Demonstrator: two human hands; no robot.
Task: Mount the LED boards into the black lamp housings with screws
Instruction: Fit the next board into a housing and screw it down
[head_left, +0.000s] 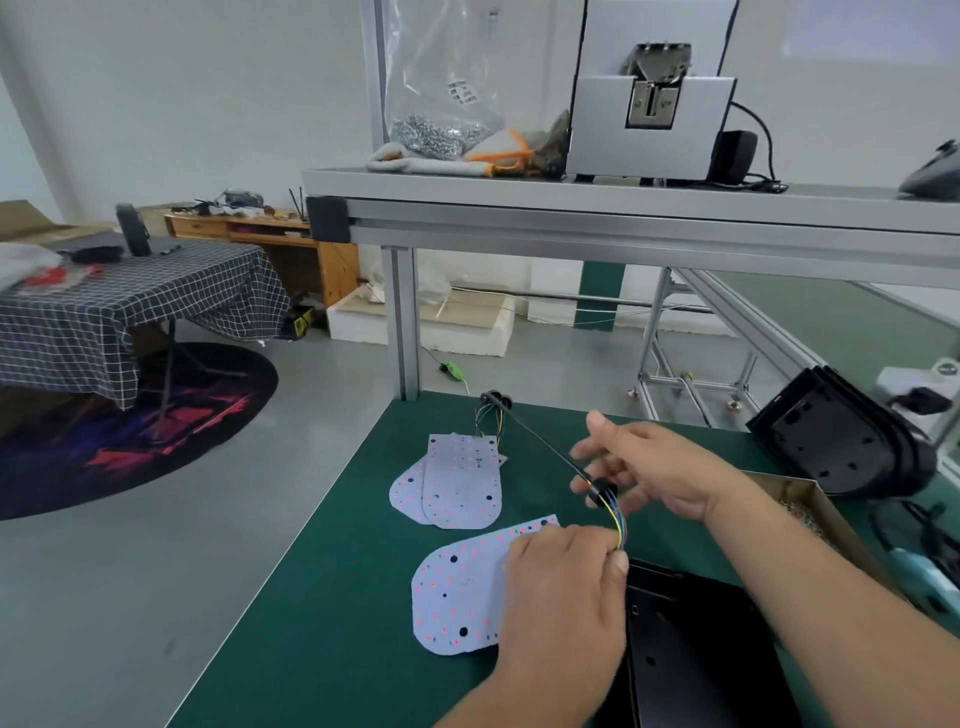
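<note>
White LED board (457, 587) partly under left grip (563, 587)

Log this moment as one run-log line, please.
left hand: pinches wires at LED board | right hand: holds black cable | lamp housing: board not mounted

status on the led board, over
Left hand pinching wires at board edge, right hand gripping cable. Board beside housing, not yet in. Cable trails back past spare boards.
</note>
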